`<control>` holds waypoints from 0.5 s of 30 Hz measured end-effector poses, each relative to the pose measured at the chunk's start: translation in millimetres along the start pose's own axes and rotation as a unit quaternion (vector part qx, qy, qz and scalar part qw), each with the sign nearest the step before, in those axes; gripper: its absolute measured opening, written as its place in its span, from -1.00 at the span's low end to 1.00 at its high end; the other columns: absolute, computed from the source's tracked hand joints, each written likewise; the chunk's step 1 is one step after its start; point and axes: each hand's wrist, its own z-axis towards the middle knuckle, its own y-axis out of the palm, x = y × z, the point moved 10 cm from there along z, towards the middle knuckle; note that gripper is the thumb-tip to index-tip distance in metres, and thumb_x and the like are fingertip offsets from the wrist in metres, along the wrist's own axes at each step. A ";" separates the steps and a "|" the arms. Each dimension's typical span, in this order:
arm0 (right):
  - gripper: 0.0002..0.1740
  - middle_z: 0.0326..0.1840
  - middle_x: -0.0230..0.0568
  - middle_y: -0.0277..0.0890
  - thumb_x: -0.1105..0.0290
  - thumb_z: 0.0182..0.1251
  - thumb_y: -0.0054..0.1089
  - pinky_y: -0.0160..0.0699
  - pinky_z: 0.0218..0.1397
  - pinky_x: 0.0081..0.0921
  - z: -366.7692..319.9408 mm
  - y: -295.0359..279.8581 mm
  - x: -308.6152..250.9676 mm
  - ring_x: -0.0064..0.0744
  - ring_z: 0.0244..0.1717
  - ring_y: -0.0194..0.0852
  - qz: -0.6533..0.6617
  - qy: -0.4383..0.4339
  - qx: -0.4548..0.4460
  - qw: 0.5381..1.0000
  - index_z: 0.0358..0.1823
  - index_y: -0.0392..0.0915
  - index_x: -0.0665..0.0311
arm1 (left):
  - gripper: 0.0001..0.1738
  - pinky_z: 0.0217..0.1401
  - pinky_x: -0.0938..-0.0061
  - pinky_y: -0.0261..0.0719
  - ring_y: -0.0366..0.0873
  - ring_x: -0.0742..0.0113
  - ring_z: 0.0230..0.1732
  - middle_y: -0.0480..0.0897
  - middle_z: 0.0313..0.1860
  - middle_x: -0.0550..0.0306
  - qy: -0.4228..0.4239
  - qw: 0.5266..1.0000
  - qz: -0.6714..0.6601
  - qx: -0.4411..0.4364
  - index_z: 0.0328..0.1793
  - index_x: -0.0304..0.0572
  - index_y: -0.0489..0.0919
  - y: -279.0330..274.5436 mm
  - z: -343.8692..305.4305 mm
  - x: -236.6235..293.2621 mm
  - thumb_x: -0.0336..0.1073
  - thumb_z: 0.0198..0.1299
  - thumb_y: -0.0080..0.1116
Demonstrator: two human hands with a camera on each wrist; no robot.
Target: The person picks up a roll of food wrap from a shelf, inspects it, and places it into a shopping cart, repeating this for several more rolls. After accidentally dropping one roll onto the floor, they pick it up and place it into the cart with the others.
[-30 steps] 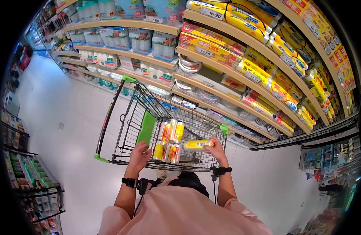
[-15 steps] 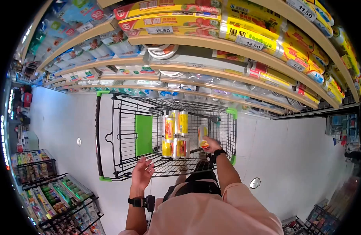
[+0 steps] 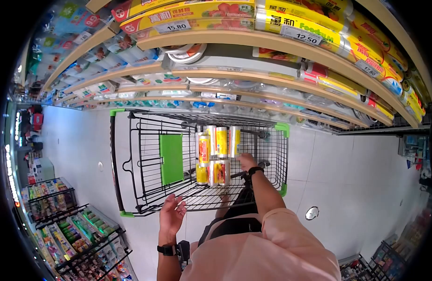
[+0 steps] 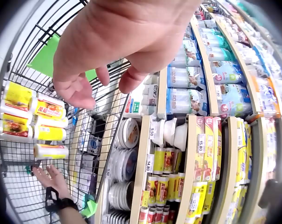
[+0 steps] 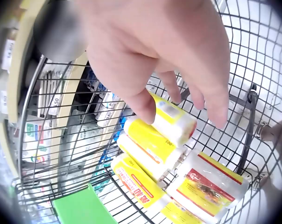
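Observation:
In the head view, yellow-and-white rolls (image 3: 204, 149) stand in two rows inside the shopping cart (image 3: 115, 164). My right hand (image 3: 247, 162) is inside the cart, just beside the roll at the row's right end (image 3: 234, 141). Spread fingers of my right hand (image 5: 164, 51) hang over that roll (image 5: 176, 122) in the right wrist view, gripping nothing. The left wrist view shows a gap between this roll (image 4: 51, 151) and my right hand (image 4: 55, 183). My left hand (image 3: 172, 213) hovers by the cart's near side, empty, fingers loosely bent.
Shelves (image 3: 272, 40) of boxed and rolled film, plates and bags run along the cart's far side. A green panel (image 3: 171, 159) is at the cart's left part. Display racks (image 3: 80, 234) stand at lower left. Pale floor (image 3: 319, 164) shows right of the cart.
The roll my right hand was holding now stands at the right end of the far row, and that hand has let go. My left hand remains near the cart's edge. The view has shifted closer over the cart.

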 end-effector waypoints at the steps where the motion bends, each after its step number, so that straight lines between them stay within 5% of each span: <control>1: -0.69 -0.35 -0.21 0.40 0.36 0.24 0.26 0.58 -0.30 -0.32 18.0 1.9 11.1 -0.34 -0.42 0.41 0.026 -0.022 -0.005 0.999 0.00 0.49 0.23 | -0.66 -0.07 0.36 0.60 0.56 0.18 -0.07 0.57 0.00 0.04 0.003 1.000 0.001 0.000 0.17 -0.03 0.42 -2.3 -2.1 1.3 -0.32 0.28 0.15; 11: -0.71 0.08 -0.16 0.41 0.37 0.28 0.21 0.70 -0.15 -0.25 -63.9 0.9 0.4 -0.18 -0.14 0.57 0.114 -0.040 0.005 0.993 0.01 0.48 0.20 | -0.66 -0.10 0.40 0.61 0.54 0.21 -0.14 0.47 0.04 0.02 0.027 0.997 -0.027 -0.068 0.15 -0.08 0.42 -5.1 -16.6 18.0 -0.30 0.28 0.18; 15: -0.68 -0.12 -0.23 0.50 0.32 0.31 0.24 0.68 -0.22 -0.35 -99.4 -3.6 -19.0 -0.30 -0.25 0.59 0.117 -0.107 0.005 0.987 0.04 0.48 0.22 | -0.71 -0.13 0.38 0.61 0.56 0.23 -0.19 0.51 -0.07 0.09 0.038 0.995 -0.030 -0.084 0.10 -0.06 0.44 -9.7 -19.7 30.1 -0.31 0.29 0.17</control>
